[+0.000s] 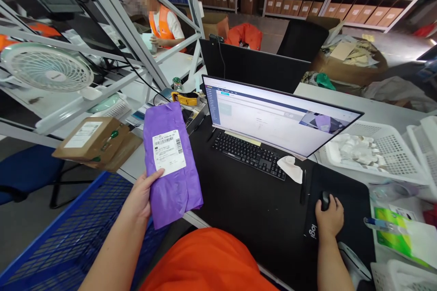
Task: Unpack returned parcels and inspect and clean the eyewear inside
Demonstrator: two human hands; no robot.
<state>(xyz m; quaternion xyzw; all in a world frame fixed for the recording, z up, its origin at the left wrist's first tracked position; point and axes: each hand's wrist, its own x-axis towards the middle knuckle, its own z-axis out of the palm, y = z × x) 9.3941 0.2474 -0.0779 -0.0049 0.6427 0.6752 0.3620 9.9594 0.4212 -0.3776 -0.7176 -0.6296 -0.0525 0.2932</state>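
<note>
Pinching the purple parcel (172, 195) by its left edge with our left hand (140, 196); grip firm, thumb in front at the label's lower corner; probably held so the label (170, 153) faces us, print mostly uncovered; parcel sits left of the monitor (249, 116); our right hand's grip (330, 216) curls over the mouse (325, 199) on its pad (355, 211), presumably for cursor control.

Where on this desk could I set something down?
Bare: the black desk surface between keyboard, purple parcel, mouse pad and orange shirt. Crowded: the right side beyond the mouse pad, with white basket and green packet.
</note>
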